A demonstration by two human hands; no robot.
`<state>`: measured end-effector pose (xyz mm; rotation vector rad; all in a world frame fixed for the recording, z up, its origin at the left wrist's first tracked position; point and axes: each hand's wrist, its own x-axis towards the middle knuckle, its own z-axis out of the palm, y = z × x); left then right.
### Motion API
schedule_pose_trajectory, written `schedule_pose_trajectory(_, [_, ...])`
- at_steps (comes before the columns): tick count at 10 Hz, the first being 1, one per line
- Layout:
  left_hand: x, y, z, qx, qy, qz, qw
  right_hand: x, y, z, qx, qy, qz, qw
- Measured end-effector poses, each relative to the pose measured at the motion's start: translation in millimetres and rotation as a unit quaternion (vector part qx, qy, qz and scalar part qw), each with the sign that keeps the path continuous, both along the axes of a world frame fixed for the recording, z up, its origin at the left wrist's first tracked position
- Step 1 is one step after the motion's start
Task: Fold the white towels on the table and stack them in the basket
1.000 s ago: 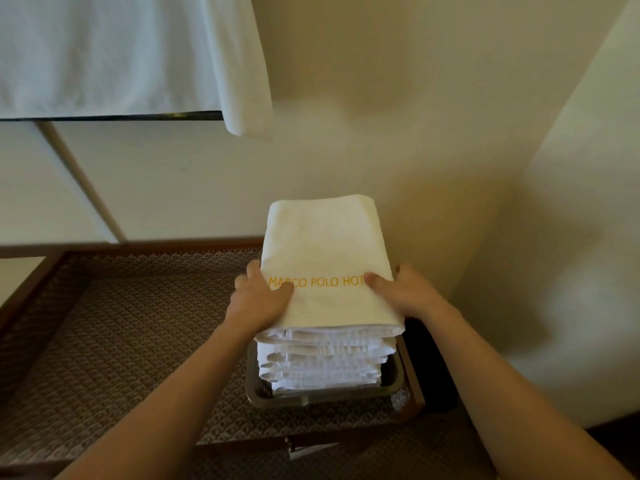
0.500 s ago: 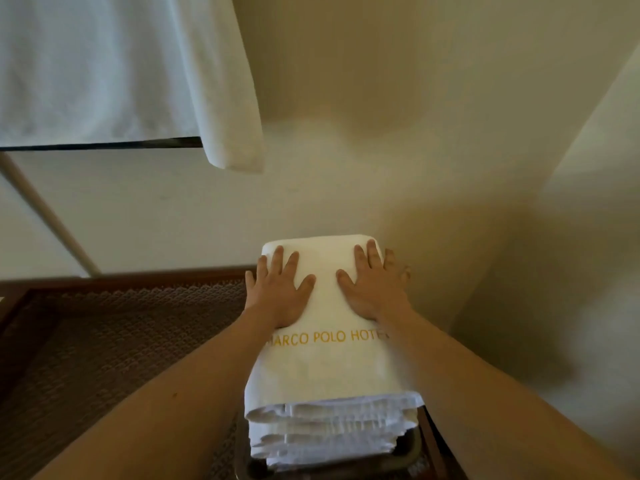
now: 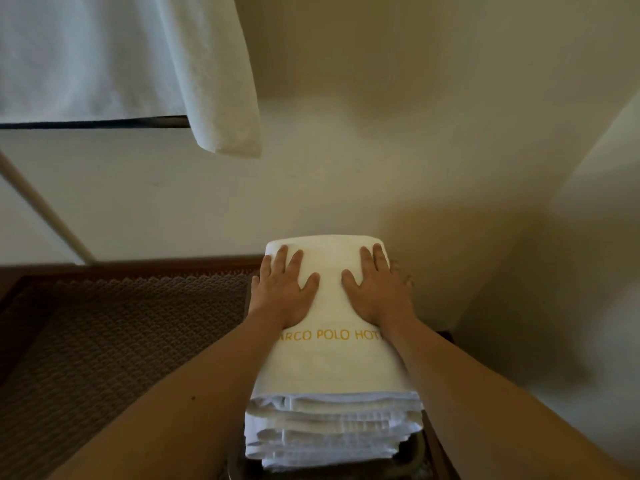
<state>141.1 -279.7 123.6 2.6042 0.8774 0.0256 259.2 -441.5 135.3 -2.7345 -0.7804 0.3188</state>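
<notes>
A stack of folded white towels (image 3: 332,431) stands in a dark basket (image 3: 414,460), of which only the near rim shows. The top towel (image 3: 332,365) carries gold lettering. My left hand (image 3: 282,289) lies flat on the far left part of that towel, fingers straight and spread. My right hand (image 3: 377,289) lies flat on the far right part, fingers straight, its outer fingers over the towel's right edge. Both palms press down on the top towel.
The basket sits at the right end of a brown woven surface (image 3: 114,341) with a dark wooden frame (image 3: 138,263). A cream wall (image 3: 381,133) rises right behind. Another white towel (image 3: 221,81) hangs over a table edge at the upper left.
Both hands went from gripping the top towel's near sides to lying flat on its far half, then spread slightly toward the far corners. The view moved closer over the stack.
</notes>
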Motion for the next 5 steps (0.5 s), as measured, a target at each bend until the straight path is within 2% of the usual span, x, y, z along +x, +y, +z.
schedule_pose_trajectory(1, [-7,-6,13,0.007,0.033,-0.003,0.999,-6,-6,7,-0.001,-0.011,0.015,1.000])
schedule_pose_trajectory(3, [-27,-14,48,0.014,0.092,-0.025,0.995,-13,-12,36,-0.090,-0.052,0.035,0.994])
schedule_pose_trajectory(5, [-79,-14,87,0.023,0.022,-0.049,0.998,-64,-5,68,-0.078,-0.075,0.101,0.989])
